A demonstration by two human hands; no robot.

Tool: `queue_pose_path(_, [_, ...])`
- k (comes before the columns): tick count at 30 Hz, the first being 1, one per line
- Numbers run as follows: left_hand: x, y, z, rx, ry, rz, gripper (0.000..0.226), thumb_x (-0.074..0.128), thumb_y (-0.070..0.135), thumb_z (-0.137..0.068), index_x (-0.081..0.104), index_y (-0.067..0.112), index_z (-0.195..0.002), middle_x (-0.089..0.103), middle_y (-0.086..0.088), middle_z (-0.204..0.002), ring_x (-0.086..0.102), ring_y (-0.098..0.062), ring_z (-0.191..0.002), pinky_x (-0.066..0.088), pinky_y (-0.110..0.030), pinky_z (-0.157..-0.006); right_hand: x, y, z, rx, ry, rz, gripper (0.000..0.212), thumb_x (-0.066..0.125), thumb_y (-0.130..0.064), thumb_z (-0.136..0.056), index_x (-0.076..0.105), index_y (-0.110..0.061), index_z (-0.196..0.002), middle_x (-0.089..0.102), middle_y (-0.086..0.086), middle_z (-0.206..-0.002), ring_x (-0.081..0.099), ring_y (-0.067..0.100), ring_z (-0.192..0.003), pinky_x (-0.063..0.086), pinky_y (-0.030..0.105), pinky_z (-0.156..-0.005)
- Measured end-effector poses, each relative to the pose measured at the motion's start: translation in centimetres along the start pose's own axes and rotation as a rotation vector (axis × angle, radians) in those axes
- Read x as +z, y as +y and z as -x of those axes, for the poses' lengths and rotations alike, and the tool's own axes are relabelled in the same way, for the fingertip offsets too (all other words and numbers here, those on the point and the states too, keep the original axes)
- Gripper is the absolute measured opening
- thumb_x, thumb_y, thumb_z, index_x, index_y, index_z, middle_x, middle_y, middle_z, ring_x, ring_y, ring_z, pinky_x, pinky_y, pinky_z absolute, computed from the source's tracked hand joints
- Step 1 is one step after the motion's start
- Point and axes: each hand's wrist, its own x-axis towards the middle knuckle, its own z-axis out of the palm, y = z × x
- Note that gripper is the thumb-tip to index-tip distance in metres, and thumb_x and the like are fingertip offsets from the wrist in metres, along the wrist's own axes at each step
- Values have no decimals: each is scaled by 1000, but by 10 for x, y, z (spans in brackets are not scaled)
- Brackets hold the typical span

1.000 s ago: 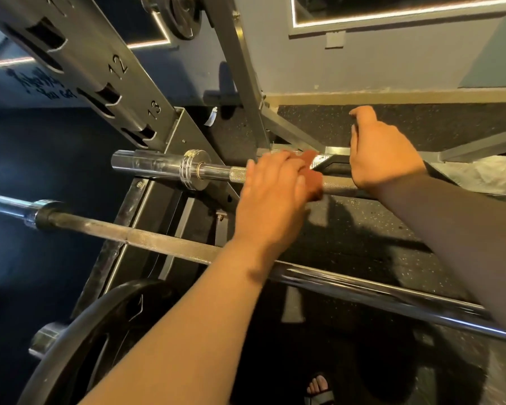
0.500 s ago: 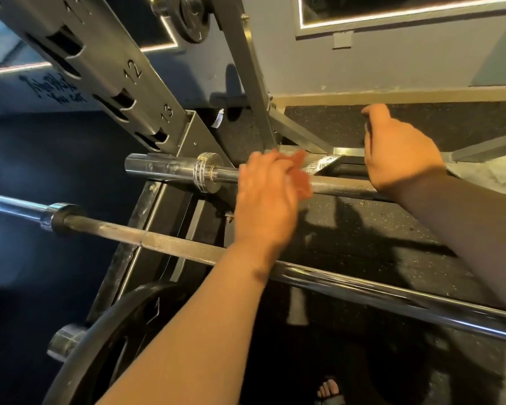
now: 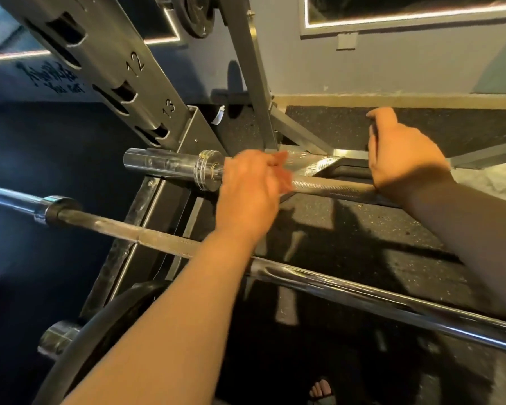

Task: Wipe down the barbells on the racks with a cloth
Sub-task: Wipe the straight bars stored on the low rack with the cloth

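**Barbell wipe at the collar end, cloth in left hand**

Upper barbell (image 3: 333, 187): steel, knurled grey shaft and smooth chrome sleeve. It sits at the foot of the grey steel rack upright stamped 12 and 13 (image 3: 114, 68). Landmark is its ribbed chrome collar (image 3: 208, 171).

- **Axis:** the bar's long axis runs left to right through the collar, dipping slightly to the right.
- **Left hand (image 3: 246, 194):** just right of the collar, touching it or nearly so. Fingers are curled over the shaft with a red-orange cloth (image 3: 282, 173) bunched under them. The hand is blurred.
- **Right hand (image 3: 403, 159):** well right of the collar, heel on the shaft. Fingers are bent over the far side out of sight, so I cannot tell if it grips anything.
- **Next stroke (judgement):** the left hand is nearer the collar, so the stroke likely runs along the axis. It goes either left onto the collar and sleeve or right over the bare knurling between the hands.
- **Handling (judgement):** knurling probably drags the cloth, while the chrome should slide easily.
- **Second barbell (image 3: 362, 296):** long and polished, lying nearer the person than the collar, not under the cloth.
- **Other:** a black round weight plate (image 3: 114, 317) is below-left of the collar. Speckled black rubber floor (image 3: 319, 127) lies beyond it.
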Motion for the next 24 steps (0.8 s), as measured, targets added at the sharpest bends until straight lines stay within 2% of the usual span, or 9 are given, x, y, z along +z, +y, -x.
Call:
queue_pose_path(4, [14, 0, -4, -208, 94, -17, 19, 43, 29, -100, 60, 23, -102, 57, 0, -114, 54, -23, -112, 47, -44, -100, 3, 3, -4, -29, 23, 1, 32, 33, -19, -110, 37, -13, -142, 58, 14, -86, 50, 32, -70, 41, 42, -64])
queue_pose_path(6, [24, 30, 9, -146, 107, 15, 26, 41, 22, -101, 64, 13, -109, 54, -6, -127, 46, -28, -126, 35, -43, -111, 3, 3, -3, -35, 15, -12, 33, 36, -15, -109, 36, -13, -142, 56, 11, -83, 52, 32, -70, 43, 44, -63])
queue_pose_path(9, [38, 55, 23, 93, 3, -128, 37, 31, 21, -101, 65, 10, -111, 55, -9, -133, 41, -33, -132, 26, -52, -115, 4, 3, -3, -51, 20, -15, 33, 40, -13, -107, 37, -14, -140, 56, 10, -82, 54, 32, -71, 44, 44, -63])
queue_pose_path(11, [32, 58, 15, 76, -52, -154, 36, 35, 26, -98, 62, 14, -117, 55, -7, -129, 41, -33, -133, 23, -60, -117, 5, 4, -4, -50, 30, -10, 31, 38, -14, -108, 38, -14, -139, 56, 10, -84, 54, 32, -72, 43, 43, -64])
queue_pose_path(14, [21, 60, 3, 45, -97, -151, 36, 25, 44, -95, 55, 24, -91, 49, 5, -101, 47, -22, -114, 17, -55, -122, 3, 4, -7, -56, 21, -11, 31, 30, -20, -111, 37, -13, -141, 57, 12, -88, 52, 34, -74, 39, 42, -65])
queue_pose_path(17, [18, 62, -4, -8, -118, -120, 42, 9, 51, -90, 44, 27, -84, 40, 8, -95, 42, -15, -97, 23, -50, -119, 1, 3, -2, -92, 24, -80, 36, 29, -22, -110, 36, -16, -145, 58, 9, -86, 54, 33, -72, 41, 43, -63])
queue_pose_path(20, [21, 62, -2, -20, -74, -96, 36, 15, 45, -96, 45, 28, -86, 40, 10, -96, 34, -9, -94, 23, -50, -119, 4, 3, 22, -102, 88, 21, 31, 29, -18, -109, 48, -7, -132, 62, 18, -100, 51, 29, -65, 43, 41, -54])
queue_pose_path(22, [28, 61, 1, -62, -46, -88, 31, 23, 38, -101, 50, 27, -89, 39, 11, -98, 43, -13, -99, 20, -49, -121, 9, -2, 32, -52, 40, 62, 26, 32, -13, -107, 53, 2, -114, 58, 27, -115, 47, 30, -63, 45, 40, -51])
queue_pose_path(24, [33, 69, -1, -131, -7, -104, 27, 34, 29, -102, 60, 22, -96, 41, 8, -100, 48, -19, -110, 14, -47, -123, 6, -5, 26, -52, 80, -2, 30, 34, -26, -107, 50, -4, -120, 59, 17, -102, 53, 31, -70, 48, 45, -60])
